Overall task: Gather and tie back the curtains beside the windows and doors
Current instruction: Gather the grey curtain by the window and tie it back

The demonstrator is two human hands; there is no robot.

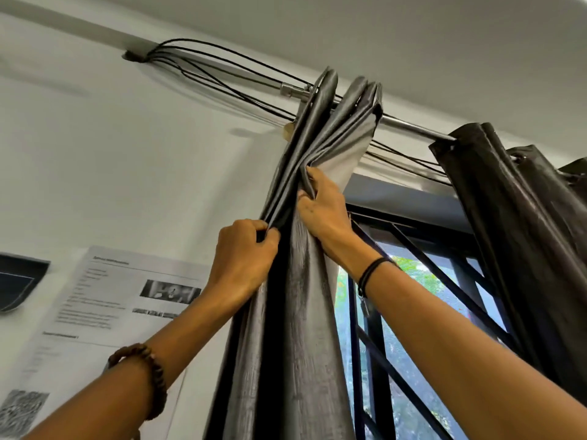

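Note:
A grey curtain point(305, 312) hangs bunched in folds from a metal rod point(409, 123) at the left side of a window. My left hand point(244, 255) is shut on the curtain's left folds, about halfway up the view. My right hand point(320, 208) grips the folds a little higher, on the curtain's right edge near its pale lining. A second, darker curtain point(514, 217) hangs from the same rod at the right. No tie-back is visible.
Black cables point(222, 68) run along the wall from a hole to behind the rod. The window point(413, 328) has dark diagonal bars with greenery outside. Printed paper sheets point(104, 296) are stuck on the white wall at left, beside a dark object point(19, 281).

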